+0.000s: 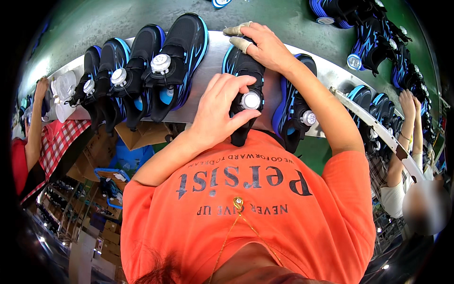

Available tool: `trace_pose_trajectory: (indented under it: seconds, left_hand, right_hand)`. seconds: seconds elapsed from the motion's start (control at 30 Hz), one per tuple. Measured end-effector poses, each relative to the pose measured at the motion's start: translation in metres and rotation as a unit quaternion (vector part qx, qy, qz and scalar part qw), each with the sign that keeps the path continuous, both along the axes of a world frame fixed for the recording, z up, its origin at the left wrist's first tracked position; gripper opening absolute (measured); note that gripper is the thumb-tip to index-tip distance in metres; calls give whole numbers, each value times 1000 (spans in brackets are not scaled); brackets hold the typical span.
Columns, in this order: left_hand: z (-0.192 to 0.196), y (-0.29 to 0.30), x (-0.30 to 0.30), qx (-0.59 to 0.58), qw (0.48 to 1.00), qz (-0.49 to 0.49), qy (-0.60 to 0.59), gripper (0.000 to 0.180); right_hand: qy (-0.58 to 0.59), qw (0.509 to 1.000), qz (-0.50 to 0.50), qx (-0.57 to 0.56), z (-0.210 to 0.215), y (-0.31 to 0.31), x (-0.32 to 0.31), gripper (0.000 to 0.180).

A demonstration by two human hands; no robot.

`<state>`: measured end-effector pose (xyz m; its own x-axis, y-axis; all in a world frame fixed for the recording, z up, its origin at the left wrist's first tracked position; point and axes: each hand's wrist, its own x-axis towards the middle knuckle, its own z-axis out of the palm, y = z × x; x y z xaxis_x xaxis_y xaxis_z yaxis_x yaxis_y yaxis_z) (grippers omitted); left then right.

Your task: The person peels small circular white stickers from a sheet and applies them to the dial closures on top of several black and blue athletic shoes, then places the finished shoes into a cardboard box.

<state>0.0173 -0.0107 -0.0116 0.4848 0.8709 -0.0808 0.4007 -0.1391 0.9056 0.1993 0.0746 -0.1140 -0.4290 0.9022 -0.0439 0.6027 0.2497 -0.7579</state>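
A black sneaker with blue trim (243, 64) lies in front of me on the metal ledge (215, 52), toe pointing away. On its tongue sits a round white dial (250, 100). My left hand (220, 111) has thumb and fingers closed around that dial. Across the toe rests my right hand (266, 47), its fingers curled over the shoe and pale covers on two fingertips. Another such sneaker (287, 111) is just to the right, partly hidden by my right forearm. To the left stand several more matching sneakers (184, 42) with similar dials.
Beyond the ledge runs a green surface (269, 12), with more sneakers (371, 40) at far right. A curved metal rail (380, 128) lies right. Co-workers' hands (407, 104) show right, and another arm (37, 109) left. Below left are a cardboard box (139, 135) and a blue crate (113, 173).
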Motion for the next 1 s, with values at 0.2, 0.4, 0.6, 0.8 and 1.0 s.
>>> trace_pose_trajectory:
  seconds: [0.2, 0.4, 0.6, 0.8, 1.0]
  left_hand:
    - [-6, 18, -11, -57, 983, -156, -78, 41]
    - [24, -28, -22, -82, 988, 107, -69, 29]
    - [18, -65, -7, -540, 769, 193, -283, 28]
    - [-3, -73, 19, -505, 749, 235, -358, 28]
    - [-2, -72, 18, -506, 750, 226, -360, 30]
  right_hand:
    - [-29, 1000, 7, 1, 15, -4, -4, 31]
    - [50, 992, -30, 115, 34, 4, 31, 27]
    - [95, 982, 142, -85, 118, -50, 49, 35]
    - [39, 991, 112, -62, 107, -87, 22, 36]
    - [3, 988, 109, -113, 127, -80, 20, 33]
